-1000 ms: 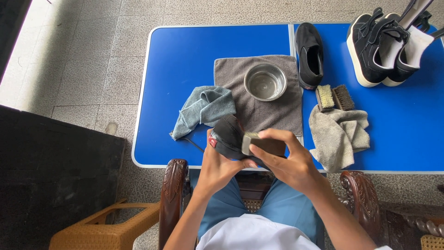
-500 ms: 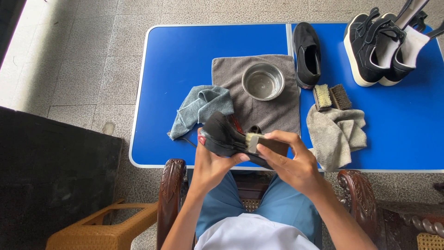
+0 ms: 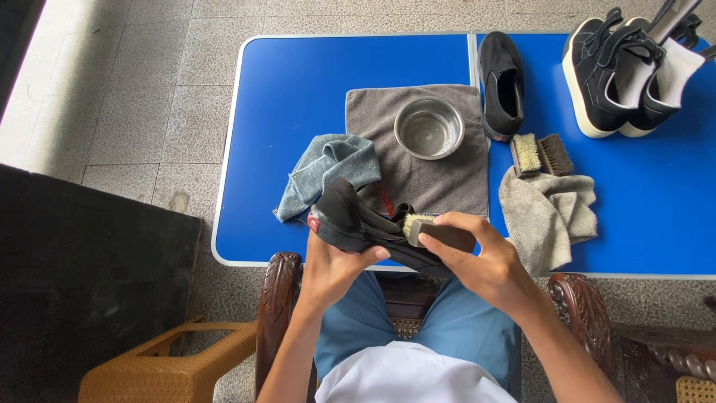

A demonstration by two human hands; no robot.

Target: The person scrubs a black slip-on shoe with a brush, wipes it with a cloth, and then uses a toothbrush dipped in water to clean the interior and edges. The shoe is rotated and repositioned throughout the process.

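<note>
We hold a black slip-on shoe (image 3: 365,227) over the near edge of the blue folding bench (image 3: 298,89), above our lap. Our left hand (image 3: 332,270) is under it, fingers curled up around the sole side with the thumb tip pressed on the lower edge — closed on the shoe. The shoe lies tilted, its rounded end up and to the left, its other end running down to the right beneath our right hand (image 3: 488,269). That hand is wrapped around a small dark-handled brush with pale bristles (image 3: 440,233), fingers closed over the handle; the bristles touch the shoe's upper, near its opening.

Just beyond the shoe on the bench lies a crumpled blue-grey cloth (image 3: 328,168), and beside it a flat grey towel (image 3: 432,175) that bears a round steel bowl (image 3: 429,128). To the right of the bowl lies a second black slip-on shoe (image 3: 501,82), touching the towel's edge. Two more brushes (image 3: 541,154) lie side by side near a crumpled beige-grey cloth (image 3: 548,213) — well apart from the left hand, near the right. At the far right corner stands a pair of black sneakers with white soles (image 3: 615,75).
</note>
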